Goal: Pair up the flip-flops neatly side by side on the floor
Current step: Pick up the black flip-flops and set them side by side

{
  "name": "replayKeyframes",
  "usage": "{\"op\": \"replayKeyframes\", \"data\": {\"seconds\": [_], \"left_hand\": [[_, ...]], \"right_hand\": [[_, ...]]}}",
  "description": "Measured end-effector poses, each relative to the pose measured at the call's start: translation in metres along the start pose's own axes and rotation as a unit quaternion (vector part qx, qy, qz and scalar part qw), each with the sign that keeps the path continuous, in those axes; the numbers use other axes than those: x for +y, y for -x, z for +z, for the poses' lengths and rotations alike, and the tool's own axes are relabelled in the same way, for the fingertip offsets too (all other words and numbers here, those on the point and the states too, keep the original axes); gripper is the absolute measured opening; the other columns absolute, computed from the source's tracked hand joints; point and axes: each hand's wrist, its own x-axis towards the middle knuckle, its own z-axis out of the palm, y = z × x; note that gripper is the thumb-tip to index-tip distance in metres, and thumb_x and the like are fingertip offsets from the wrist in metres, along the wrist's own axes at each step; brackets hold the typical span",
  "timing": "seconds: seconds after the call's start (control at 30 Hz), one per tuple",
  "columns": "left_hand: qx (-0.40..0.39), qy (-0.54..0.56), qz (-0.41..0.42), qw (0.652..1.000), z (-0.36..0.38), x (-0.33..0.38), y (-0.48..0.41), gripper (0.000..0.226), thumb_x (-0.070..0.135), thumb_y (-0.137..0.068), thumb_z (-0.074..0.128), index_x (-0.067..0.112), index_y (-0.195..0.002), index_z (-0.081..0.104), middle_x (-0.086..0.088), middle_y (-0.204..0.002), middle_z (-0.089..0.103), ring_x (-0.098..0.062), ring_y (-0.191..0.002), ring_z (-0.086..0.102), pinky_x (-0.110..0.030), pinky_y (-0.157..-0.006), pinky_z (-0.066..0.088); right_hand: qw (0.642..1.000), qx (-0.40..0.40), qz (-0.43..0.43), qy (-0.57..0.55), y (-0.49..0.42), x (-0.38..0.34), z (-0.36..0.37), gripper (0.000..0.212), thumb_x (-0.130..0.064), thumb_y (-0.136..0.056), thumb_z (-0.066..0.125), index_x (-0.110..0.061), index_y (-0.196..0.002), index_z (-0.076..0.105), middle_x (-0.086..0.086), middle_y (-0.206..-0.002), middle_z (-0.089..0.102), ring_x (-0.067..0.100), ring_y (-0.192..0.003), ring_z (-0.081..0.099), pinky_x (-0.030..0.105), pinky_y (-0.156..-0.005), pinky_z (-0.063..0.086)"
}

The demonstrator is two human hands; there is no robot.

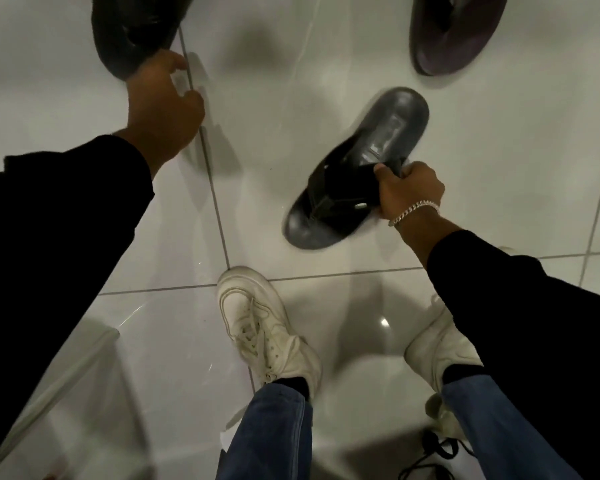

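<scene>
Head view shows the right hand [407, 190] pinching the grey flip-flop [355, 168] by its strap mid-floor, the left hand [165, 98] spread at the black flip-flop [136, 26] near the floor's far-left edge — a loose strap pinch could let it swing crooked.

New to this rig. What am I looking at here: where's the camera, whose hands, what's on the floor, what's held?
There is no robot: a person wears one wide-angle camera on the head, looking down at their own arms and white sneakers. The floor is glossy white tile. The right hand grips a dark flip-flop by its strap. The left hand reaches to a second dark flip-flop at the top left, touching its edge; whether it grips is unclear. A third, purplish flip-flop lies untouched at the top right.
</scene>
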Motion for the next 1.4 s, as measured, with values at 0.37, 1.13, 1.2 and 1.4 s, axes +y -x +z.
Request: {"op": "replayKeyframes", "data": {"seconds": [0.37,1.13,1.2,1.4], "left_hand": [[0.001,0.014,0.008,1.0,0.023,-0.02,-0.002,0.046,0.01,-0.083,0.057,0.009,-0.129,0.05,-0.012,-0.133,0.055,-0.025,-0.121,0.052,-0.016,-0.092,0.032],[-0.039,0.073,-0.103,0.991,-0.064,-0.025,-0.138,0.067,0.041,-0.088,0.055,0.019,-0.146,0.031,-0.012,-0.15,0.042,-0.031,-0.136,0.042,-0.04,-0.115,0.033],[-0.034,0.056,-0.094,0.993,-0.055,-0.032,-0.134,0.052,0.04,-0.09,0.05,0.022,-0.139,0.044,-0.012,-0.145,0.048,-0.033,-0.131,0.046,-0.041,-0.112,0.037],[0.037,0.081,-0.141,0.986,-0.035,-0.057,-0.098,0.043,0.044,-0.088,0.052,0.027,-0.128,0.055,-0.017,-0.131,0.055,-0.04,-0.121,0.051,-0.046,-0.107,0.041]], "right_hand": [[0.977,-0.15,-0.039,-0.148,-0.008,-0.063,0.022,0.029,-0.038,-0.076,0.073,-0.017,-0.077,0.053,0.011,-0.065,0.068,0.036,-0.063,0.071,0.049,-0.07,0.062],[0.95,-0.076,-0.113,-0.28,-0.013,-0.16,0.067,0.043,-0.037,-0.079,0.069,-0.011,-0.113,0.065,0.014,-0.105,0.072,0.032,-0.101,0.068,0.05,-0.096,0.053],[0.946,-0.115,-0.155,-0.26,-0.017,-0.171,0.068,0.042,-0.031,-0.08,0.069,-0.012,-0.118,0.063,0.011,-0.109,0.072,0.03,-0.104,0.067,0.05,-0.097,0.053],[0.902,-0.263,-0.206,-0.273,-0.017,-0.205,0.074,0.017,0.001,-0.075,0.065,-0.012,-0.086,0.068,0.009,-0.09,0.072,0.023,-0.083,0.068,0.026,-0.07,0.055]]}}
